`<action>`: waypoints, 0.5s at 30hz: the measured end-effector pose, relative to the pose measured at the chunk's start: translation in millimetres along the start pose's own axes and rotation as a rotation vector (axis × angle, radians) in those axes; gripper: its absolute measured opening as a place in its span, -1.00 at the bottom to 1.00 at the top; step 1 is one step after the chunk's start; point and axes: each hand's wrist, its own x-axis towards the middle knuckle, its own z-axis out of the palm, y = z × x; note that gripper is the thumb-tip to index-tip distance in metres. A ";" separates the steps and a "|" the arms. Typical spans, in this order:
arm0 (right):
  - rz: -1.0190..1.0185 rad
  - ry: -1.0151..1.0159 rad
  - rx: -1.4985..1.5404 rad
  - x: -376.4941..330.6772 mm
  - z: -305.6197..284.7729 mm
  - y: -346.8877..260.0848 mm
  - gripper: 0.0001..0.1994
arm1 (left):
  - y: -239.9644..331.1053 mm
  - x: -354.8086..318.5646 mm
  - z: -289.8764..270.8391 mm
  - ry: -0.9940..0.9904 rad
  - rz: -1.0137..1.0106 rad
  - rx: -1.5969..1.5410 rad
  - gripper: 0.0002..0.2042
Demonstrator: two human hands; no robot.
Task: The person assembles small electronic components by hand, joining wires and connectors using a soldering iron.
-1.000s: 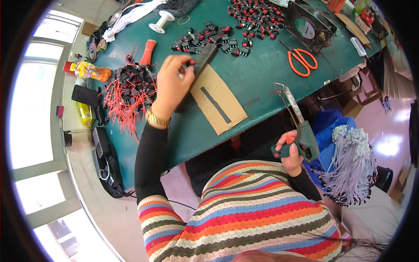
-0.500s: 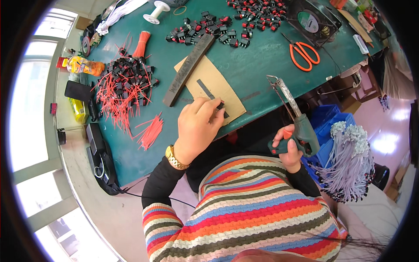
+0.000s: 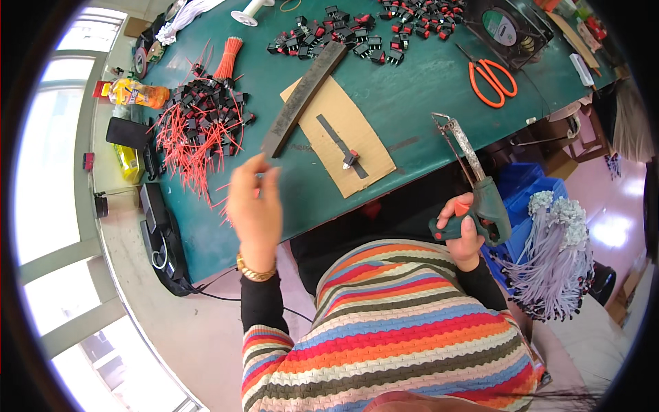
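My left hand (image 3: 255,206) hovers over the near left of the table, slightly blurred, thumb and forefinger apart and nothing visible in it. Beside it lie short red wires (image 3: 221,206), partly covered by the hand. My right hand (image 3: 463,230) grips a dark green soldering gun (image 3: 493,206) with an orange trigger, its tip pointing up and away past the table edge. On a piece of cardboard (image 3: 367,137) lies a thin dark strip (image 3: 329,130). A small black and red rocker switch (image 3: 351,157) sits on that strip. Next to the cardboard, overlapping its edge, rests a dark bar (image 3: 302,103).
A pile of switches with red wires (image 3: 206,123) covers the table's left. Loose switches (image 3: 336,34) lie at the back. Orange-handled scissors (image 3: 491,82) and a black fan (image 3: 508,27) are far right. White wire bundles (image 3: 549,254) hang by blue bins (image 3: 542,185).
My left hand has let go of the switch on the strip and moved left toward the red wires. My right hand keeps its hold on the soldering gun. The view has shifted slightly.
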 end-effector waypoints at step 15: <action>0.024 -0.035 -0.013 -3.9 3.2 -1.2 -0.60 | -61.2 -7.6 -24.8 0.019 -0.065 0.241 -0.92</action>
